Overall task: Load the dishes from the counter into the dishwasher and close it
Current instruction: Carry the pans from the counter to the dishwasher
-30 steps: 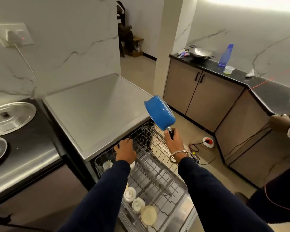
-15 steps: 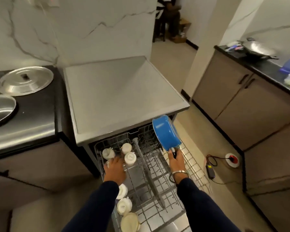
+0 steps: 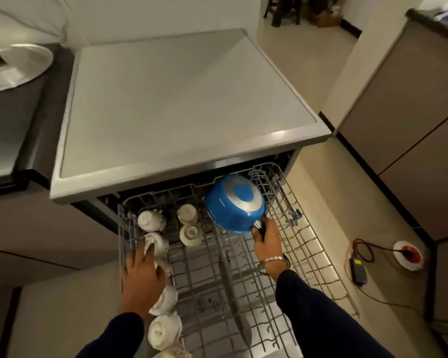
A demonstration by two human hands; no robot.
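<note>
Pulled-out dishwasher rack [image 3: 308, 257]: right hand [image 3: 267, 241] grips an upturned blue saucepan [image 3: 234, 204] by its handle. Left hand [image 3: 141, 277], fingers spread, apparently rests on white cups [image 3: 155, 245]

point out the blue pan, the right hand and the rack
blue pan [image 3: 234, 202], head view, its upturned base
right hand [image 3: 267, 241], head view, back of the hand
rack [image 3: 311, 250], head view, right-side wires

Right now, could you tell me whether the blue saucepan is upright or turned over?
Turned over: the blue enamel saucepan shows its round grey-ringed base upward, tilted in the wire dishwasher rack, its handle gripped by the right hand.
</note>
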